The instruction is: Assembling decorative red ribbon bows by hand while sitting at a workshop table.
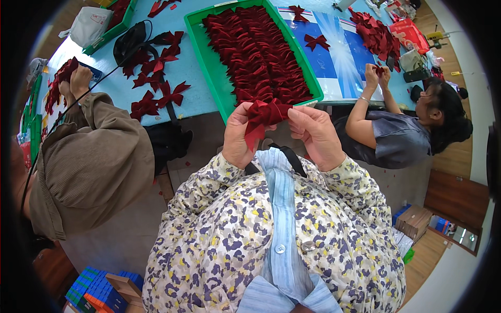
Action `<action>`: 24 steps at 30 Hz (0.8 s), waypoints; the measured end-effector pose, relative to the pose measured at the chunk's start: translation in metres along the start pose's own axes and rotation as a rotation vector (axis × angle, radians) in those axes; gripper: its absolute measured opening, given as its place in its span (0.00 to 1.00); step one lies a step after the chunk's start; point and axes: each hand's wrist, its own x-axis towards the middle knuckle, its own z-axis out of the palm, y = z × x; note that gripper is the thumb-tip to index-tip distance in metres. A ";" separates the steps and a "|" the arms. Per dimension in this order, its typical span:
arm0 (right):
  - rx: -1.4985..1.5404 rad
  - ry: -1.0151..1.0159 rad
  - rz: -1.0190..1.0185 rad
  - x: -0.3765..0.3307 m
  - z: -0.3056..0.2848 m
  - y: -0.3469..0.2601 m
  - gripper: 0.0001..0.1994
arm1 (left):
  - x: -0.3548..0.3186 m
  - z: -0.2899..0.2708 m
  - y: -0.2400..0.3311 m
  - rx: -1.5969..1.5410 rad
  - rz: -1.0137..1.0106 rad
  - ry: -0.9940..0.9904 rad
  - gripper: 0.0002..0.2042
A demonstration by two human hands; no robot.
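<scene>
Red bow [261, 116] in fingers [307, 116] | green tray [202, 58] beyond | loose bows [172, 95] left

held bow [263, 116]: velvety cloth | tray [207, 68]: smooth plastic | box [413, 221]: probably matt cardboard

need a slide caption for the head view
Left hand and right hand hold a red bow near a green tray of bows.

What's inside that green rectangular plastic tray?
Rows of dark red fabric bows fill the tray. Its floor is covered; the red fabric bow between left hand and right hand hides part of its near edge.
</scene>
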 end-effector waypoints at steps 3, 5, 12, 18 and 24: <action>-0.127 -0.042 -0.030 0.004 -0.010 0.005 0.08 | 0.000 -0.005 0.000 0.054 -0.038 0.009 0.10; -0.151 -0.127 -0.008 0.009 -0.016 0.008 0.08 | 0.002 -0.009 -0.001 0.103 -0.004 0.005 0.09; 0.019 0.008 -0.004 0.012 -0.002 0.025 0.07 | -0.004 -0.013 0.005 0.034 -0.068 0.012 0.08; -0.918 0.130 -0.905 -0.005 0.016 0.030 0.08 | -0.009 -0.014 0.009 0.070 -0.039 0.072 0.05; -1.409 -0.014 -1.293 0.009 0.036 0.033 0.13 | -0.011 -0.028 0.008 0.157 -0.015 0.122 0.03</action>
